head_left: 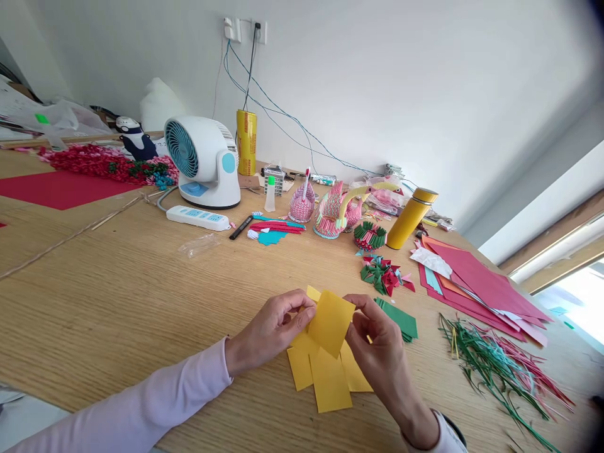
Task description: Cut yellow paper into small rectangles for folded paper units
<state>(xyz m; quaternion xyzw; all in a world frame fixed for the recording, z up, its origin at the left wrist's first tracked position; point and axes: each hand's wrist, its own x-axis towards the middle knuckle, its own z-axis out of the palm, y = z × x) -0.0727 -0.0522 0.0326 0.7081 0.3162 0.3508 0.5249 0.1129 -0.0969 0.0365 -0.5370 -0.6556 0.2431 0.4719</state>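
Observation:
A yellow paper rectangle (333, 322) is held up between my two hands, tilted toward me. My left hand (278, 324) pinches its left edge between thumb and fingers. At its right edge, my right hand (377, 340) grips it with thumb and forefinger. Several more yellow paper pieces (330, 384) lie fanned out and overlapping on the table below. Just beyond my right hand rests a stack of green paper pieces (400, 319).
Folded paper swans (330, 211), a yellow bottle (411, 219) and green and red folded pieces (384, 275) stand ahead. Large red sheets (491, 283) and shredded strips (500, 365) lie right. A white fan (207, 163) and power strip (198, 218) are left of centre.

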